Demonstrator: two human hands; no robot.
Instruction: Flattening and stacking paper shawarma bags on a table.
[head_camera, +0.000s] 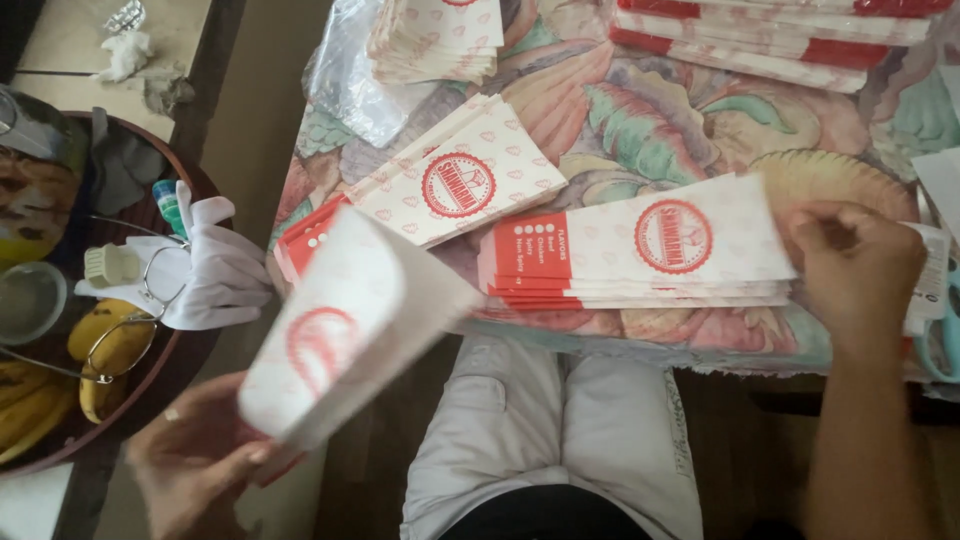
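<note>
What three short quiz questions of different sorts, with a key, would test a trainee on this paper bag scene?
1. True or false: the left hand holds an opened white paper bag with a red round print.
2. Which does the right hand touch? A) the white cloth glove B) the flat stack of red and white paper bags C) the yellow bananas
3. Fill in: the wire-framed glasses lie on a round dark ____ tray.

Key: 1 true; 2 B; 3 wooden
</note>
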